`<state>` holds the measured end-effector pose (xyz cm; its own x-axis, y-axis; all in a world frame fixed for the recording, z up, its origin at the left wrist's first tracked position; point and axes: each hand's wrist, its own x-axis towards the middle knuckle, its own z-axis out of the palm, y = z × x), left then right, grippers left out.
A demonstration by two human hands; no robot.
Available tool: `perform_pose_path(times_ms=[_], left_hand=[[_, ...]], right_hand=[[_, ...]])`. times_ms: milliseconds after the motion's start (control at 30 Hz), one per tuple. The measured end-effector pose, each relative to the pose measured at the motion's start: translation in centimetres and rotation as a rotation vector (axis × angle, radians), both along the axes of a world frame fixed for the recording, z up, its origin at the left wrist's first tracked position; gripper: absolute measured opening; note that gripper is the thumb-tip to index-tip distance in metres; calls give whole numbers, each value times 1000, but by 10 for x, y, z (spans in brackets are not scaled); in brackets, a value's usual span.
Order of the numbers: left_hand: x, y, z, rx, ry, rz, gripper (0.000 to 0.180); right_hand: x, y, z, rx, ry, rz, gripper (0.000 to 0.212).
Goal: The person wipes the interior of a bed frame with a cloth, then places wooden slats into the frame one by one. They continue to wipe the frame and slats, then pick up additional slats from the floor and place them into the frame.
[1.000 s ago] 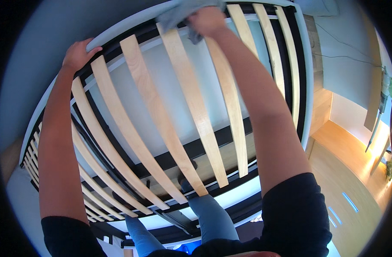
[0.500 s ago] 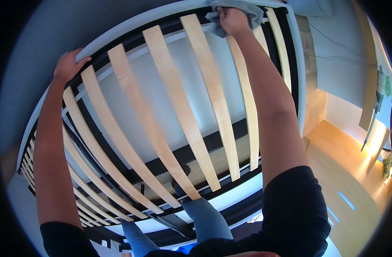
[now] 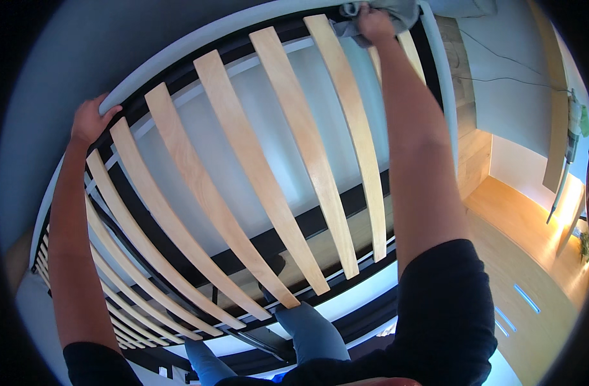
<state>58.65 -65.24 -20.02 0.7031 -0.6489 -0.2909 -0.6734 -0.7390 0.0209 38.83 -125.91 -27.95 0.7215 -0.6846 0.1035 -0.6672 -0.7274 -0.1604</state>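
Observation:
A slatted bed frame with a pale upholstered rim [image 3: 179,46] and dark inner rails stretches in front of me, tilted up. Curved light-wood slats [image 3: 294,106] cross it. My left hand [image 3: 92,122] is closed round the far rim at the left, thumb on the inner side and the other fingers partly hidden behind. Near the far right corner, my right hand [image 3: 375,27] is closed on a grey cloth [image 3: 402,11], bunched against the far rail by the slat ends. The cloth hides part of the rail and the slat tops there.
My legs [image 3: 310,334] stand at the near side rail. Under the slats lie a pale panel and black bars [image 3: 288,225]. A grey wall [image 3: 63,64] rises beyond the rim. To the right are thin cables [image 3: 507,78], a stick-like appliance [image 3: 571,138] and a lit wooden surface [image 3: 500,199].
My right hand and the cloth have moved right along the far rail, by about one slat. My left hand keeps its hold on the rim. The frame has shifted slightly down and left in view.

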Motion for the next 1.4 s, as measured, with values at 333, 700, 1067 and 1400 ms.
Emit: perform_pose_path(times_ms=[333, 700, 1067, 1400], left_hand=[[1, 2, -4, -43, 28, 6, 52], [-9, -2, 8, -30, 74, 35, 53], [-30, -19, 33, 63, 10, 96, 59], [-24, -18, 25, -4, 57, 61, 59]], right_hand=[[-7, -31, 33, -25, 172, 184, 46], [-41, -98, 167, -263, -771, -337, 43], [-53, -145, 23, 155, 73, -58, 68], [-68, -122, 63, 6, -242, -226, 50]])
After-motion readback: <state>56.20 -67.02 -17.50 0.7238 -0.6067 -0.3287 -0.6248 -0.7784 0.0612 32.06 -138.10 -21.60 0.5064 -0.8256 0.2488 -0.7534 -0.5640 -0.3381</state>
